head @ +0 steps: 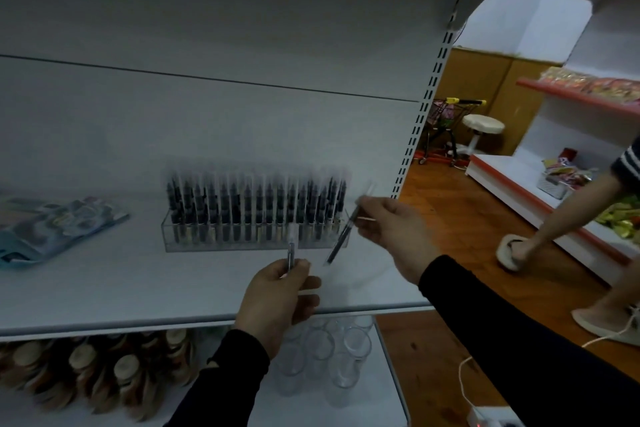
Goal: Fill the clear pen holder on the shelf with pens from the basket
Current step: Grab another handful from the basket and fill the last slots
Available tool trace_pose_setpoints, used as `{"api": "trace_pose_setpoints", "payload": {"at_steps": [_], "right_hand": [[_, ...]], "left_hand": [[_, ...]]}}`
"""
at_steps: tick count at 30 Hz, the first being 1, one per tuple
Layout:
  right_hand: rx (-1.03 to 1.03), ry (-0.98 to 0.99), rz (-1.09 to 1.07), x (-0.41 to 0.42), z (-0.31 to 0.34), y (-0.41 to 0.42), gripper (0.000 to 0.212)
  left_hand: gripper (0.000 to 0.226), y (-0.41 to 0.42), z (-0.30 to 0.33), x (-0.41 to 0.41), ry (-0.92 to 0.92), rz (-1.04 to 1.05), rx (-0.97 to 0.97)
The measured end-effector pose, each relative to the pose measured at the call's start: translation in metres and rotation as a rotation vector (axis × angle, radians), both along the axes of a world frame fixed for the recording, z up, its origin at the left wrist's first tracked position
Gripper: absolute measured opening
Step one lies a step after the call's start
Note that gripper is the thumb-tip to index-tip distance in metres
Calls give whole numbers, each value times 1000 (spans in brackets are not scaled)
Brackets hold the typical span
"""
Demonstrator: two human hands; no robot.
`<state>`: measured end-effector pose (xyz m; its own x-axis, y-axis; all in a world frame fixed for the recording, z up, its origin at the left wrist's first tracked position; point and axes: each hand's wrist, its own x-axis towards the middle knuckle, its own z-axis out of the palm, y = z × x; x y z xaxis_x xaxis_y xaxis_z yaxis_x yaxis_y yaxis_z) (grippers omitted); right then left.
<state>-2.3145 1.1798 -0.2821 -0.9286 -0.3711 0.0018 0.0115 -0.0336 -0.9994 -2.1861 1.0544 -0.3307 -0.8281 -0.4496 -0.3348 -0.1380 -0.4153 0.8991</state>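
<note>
Two hands, each with a pen, in front of the clear holder on the white shelf.

Flat packet (52,225) lies far left; clear pen holder (254,232), packed with upright pens, stands mid-shelf (121,288). Left hand (277,302) pinches one pen (291,253) upright; right hand (391,229) grips a tilted pen (341,236) across the holder's right end.

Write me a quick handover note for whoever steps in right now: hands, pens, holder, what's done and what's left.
Left hand: holds one pen about upright, in front of the holder.
Right hand: pinches a second pen, tilted, near the holder's right end.
Clear pen holder: stands on the white shelf, already packed with rows of dark pens.
Basket: out of view.
Done: holder mostly filled.
Left: slot in these two pens; the image is too blurred to pick out free slots.
</note>
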Motion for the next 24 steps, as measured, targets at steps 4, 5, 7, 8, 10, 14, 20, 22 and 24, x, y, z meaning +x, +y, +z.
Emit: {"api": "trace_pose_setpoints", "payload": {"at_steps": [4,5,7,8,10,14,20,22,24], "right_hand": [[-33,67,-125,-17,5,4,17],[-28,99,-147,-21,5,3,16],[-9,168,-184,-29,5,1,15],[2,200,-200,-33,5,-1,15],[39,270,-220,-39,6,-5,21],[97,373,-220,-45,9,-15,21],[210,458,-176,-45,6,-28,16],[238,492,-167,-43,5,-31,10],[295,530,-161,-43,2,-34,12]], "left_hand": [[13,-1,4,-3,22,-4,119],[11,-1,4,-4,34,-7,134],[13,0,2,-5,52,-13,114],[14,0,1,-5,56,-15,84],[13,1,0,-6,64,-11,18],[11,1,1,-7,94,-3,-41],[11,-1,3,-7,114,5,-75],[11,-2,3,-7,120,9,-76],[11,-2,4,-8,125,15,-71]]}}
